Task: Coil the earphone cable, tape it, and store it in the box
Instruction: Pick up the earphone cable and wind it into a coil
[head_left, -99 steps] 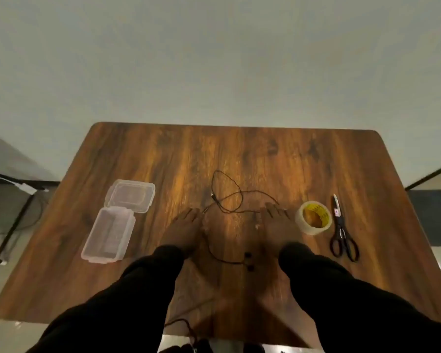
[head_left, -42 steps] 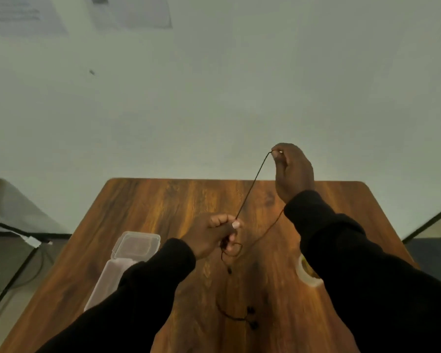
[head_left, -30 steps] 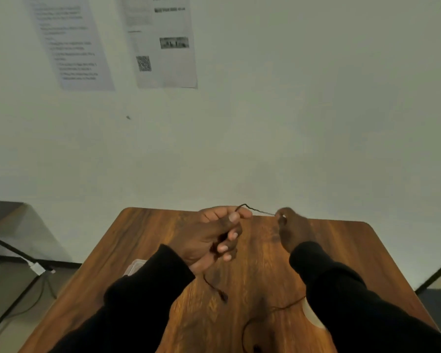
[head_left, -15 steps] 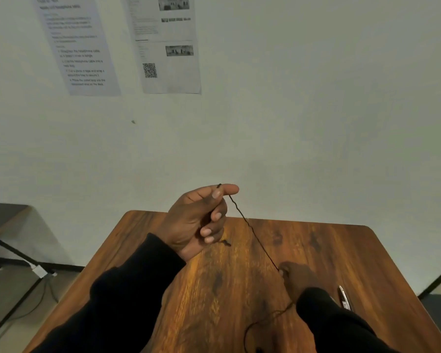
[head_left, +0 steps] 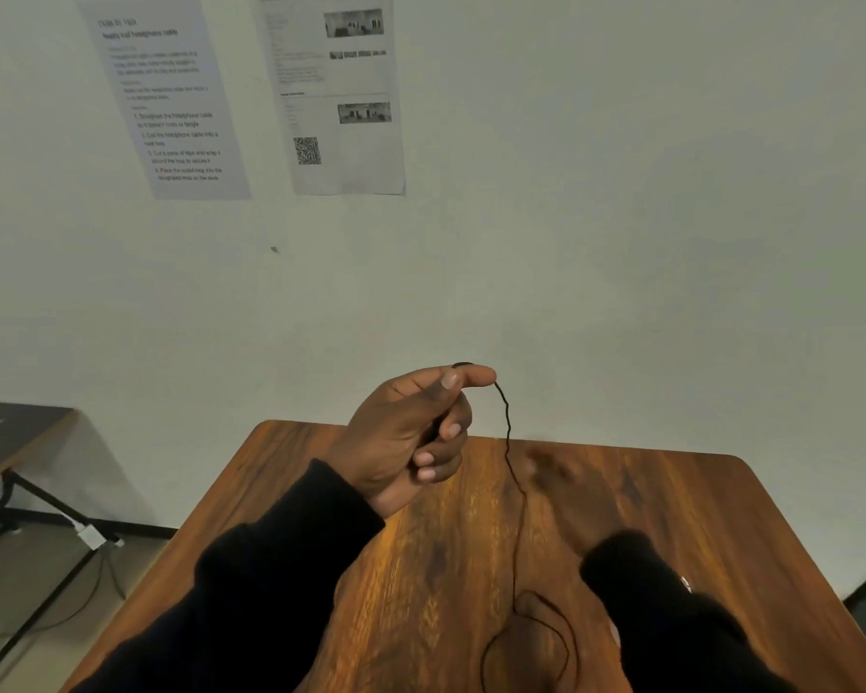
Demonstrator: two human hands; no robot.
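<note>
Black cable [head_left: 509, 432] in left hand [head_left: 405, 437]

We cannot make out the right hand [head_left: 546, 467]: it is a motion-blurred smear over the brown wooden table [head_left: 671, 502]. The thin black earphone cable [head_left: 508, 442] vanishes inside the closed left hand [head_left: 411, 437], its lower loop cut by the bottom edge. Small print on two white wall sheets [head_left: 171, 102] is mostly illegible.
</note>
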